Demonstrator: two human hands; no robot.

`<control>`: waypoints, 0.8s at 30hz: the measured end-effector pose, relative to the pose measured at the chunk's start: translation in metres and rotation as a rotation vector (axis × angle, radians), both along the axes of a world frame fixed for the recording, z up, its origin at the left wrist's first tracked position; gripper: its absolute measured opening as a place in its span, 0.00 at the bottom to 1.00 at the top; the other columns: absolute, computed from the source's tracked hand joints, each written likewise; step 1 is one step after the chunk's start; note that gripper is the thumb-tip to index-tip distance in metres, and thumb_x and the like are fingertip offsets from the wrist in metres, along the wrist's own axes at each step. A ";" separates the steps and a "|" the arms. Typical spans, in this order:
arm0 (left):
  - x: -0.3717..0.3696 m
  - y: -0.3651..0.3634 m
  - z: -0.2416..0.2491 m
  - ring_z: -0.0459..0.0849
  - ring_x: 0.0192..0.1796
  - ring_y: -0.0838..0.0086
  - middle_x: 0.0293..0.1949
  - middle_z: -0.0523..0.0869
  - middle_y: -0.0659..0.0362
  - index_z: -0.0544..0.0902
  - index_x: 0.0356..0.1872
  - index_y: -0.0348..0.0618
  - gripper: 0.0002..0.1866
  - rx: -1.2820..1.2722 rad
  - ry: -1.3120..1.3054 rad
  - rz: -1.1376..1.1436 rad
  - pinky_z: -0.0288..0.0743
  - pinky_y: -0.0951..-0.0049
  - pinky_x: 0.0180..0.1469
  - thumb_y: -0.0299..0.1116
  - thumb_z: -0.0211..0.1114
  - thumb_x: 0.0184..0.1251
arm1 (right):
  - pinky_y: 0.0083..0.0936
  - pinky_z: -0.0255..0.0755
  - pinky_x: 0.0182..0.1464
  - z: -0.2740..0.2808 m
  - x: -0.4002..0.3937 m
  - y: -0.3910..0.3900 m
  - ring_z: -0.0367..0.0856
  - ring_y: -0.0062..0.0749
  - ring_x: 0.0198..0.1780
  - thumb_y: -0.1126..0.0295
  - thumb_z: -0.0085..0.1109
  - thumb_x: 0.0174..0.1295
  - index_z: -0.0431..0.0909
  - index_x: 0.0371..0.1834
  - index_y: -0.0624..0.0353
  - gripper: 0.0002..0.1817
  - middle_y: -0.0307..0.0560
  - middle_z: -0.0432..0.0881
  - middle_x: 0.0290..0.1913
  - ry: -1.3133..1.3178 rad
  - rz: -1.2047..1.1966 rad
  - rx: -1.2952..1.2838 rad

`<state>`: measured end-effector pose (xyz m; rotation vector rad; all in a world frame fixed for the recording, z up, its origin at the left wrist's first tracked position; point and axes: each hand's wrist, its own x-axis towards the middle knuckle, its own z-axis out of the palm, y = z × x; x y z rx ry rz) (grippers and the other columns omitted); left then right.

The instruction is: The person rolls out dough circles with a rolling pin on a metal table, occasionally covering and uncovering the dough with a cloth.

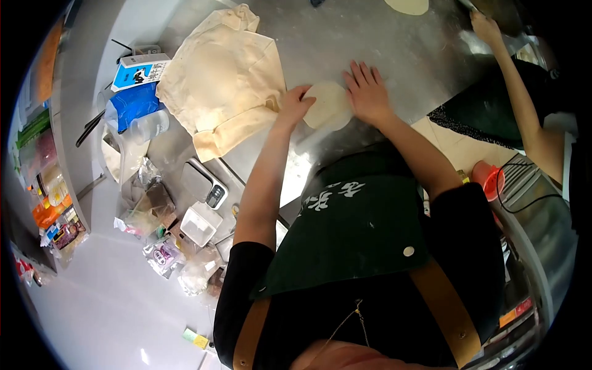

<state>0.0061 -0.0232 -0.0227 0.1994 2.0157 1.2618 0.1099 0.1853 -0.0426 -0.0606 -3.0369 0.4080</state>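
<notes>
A flat round of pale dough (328, 106) lies on the metal worktop (345, 37) between my two hands. My left hand (296, 107) is at the dough's left edge, its thumb and fingers closed on the rim. On the right side, my right hand (368, 92) lies flat with its fingers spread, its inner side touching the dough's right edge. A cream cloth (222, 80) is spread just left of my left hand, with a rounded bulge under it.
Another dough round (408, 6) lies at the top edge. A co-worker's arm (518, 98) reaches in at the upper right. Left of the cloth are a blue-white carton (139, 72), a plastic jug (148, 126), a scale (205, 185) and a white tray (200, 224).
</notes>
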 end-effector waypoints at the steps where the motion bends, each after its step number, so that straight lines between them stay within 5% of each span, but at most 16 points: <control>1: -0.008 0.003 -0.002 0.84 0.43 0.69 0.41 0.87 0.52 0.83 0.49 0.33 0.18 -0.017 -0.020 -0.023 0.76 0.71 0.46 0.27 0.66 0.56 | 0.52 0.48 0.74 0.001 -0.016 -0.001 0.57 0.51 0.74 0.57 0.49 0.64 0.69 0.65 0.60 0.28 0.57 0.61 0.73 0.019 -0.006 -0.002; 9: -0.013 0.033 0.026 0.85 0.44 0.54 0.39 0.87 0.46 0.85 0.44 0.41 0.17 -0.426 0.276 -0.426 0.77 0.62 0.45 0.34 0.69 0.53 | 0.51 0.48 0.74 -0.001 0.029 0.012 0.59 0.50 0.73 0.53 0.58 0.60 0.72 0.64 0.56 0.30 0.56 0.64 0.71 0.076 0.101 -0.084; 12: 0.011 0.041 0.049 0.85 0.44 0.52 0.37 0.87 0.45 0.86 0.41 0.39 0.15 -0.512 0.492 -0.412 0.77 0.60 0.45 0.34 0.69 0.52 | 0.49 0.51 0.73 0.013 0.071 0.032 0.63 0.47 0.69 0.59 0.66 0.52 0.78 0.54 0.53 0.25 0.53 0.70 0.65 0.008 0.237 -0.108; 15: 0.019 0.034 0.078 0.84 0.43 0.51 0.38 0.86 0.45 0.85 0.40 0.38 0.13 -0.317 0.480 -0.308 0.76 0.58 0.45 0.32 0.68 0.54 | 0.46 0.54 0.73 0.021 0.087 0.055 0.68 0.43 0.64 0.64 0.70 0.45 0.79 0.42 0.51 0.19 0.48 0.74 0.56 -0.051 0.339 -0.115; 18: 0.005 0.018 0.053 0.85 0.42 0.52 0.38 0.86 0.45 0.84 0.39 0.36 0.12 -0.297 0.213 -0.183 0.76 0.58 0.44 0.29 0.67 0.54 | 0.44 0.56 0.72 0.037 0.081 0.062 0.72 0.40 0.58 0.67 0.71 0.43 0.77 0.37 0.50 0.16 0.45 0.74 0.50 -0.007 0.316 -0.192; 21: 0.002 0.004 0.017 0.85 0.40 0.56 0.35 0.86 0.46 0.84 0.41 0.36 0.12 -0.443 0.342 -0.353 0.76 0.62 0.43 0.27 0.66 0.55 | 0.44 0.56 0.72 0.040 0.054 0.058 0.72 0.38 0.56 0.65 0.71 0.43 0.78 0.37 0.52 0.17 0.44 0.74 0.48 0.005 0.335 -0.162; 24: 0.003 0.005 0.022 0.84 0.37 0.61 0.32 0.85 0.48 0.84 0.44 0.37 0.14 -0.345 0.240 -0.204 0.75 0.66 0.41 0.27 0.65 0.55 | 0.44 0.56 0.72 0.042 0.025 0.046 0.72 0.42 0.58 0.60 0.71 0.46 0.77 0.40 0.56 0.20 0.47 0.75 0.51 -0.029 0.324 -0.157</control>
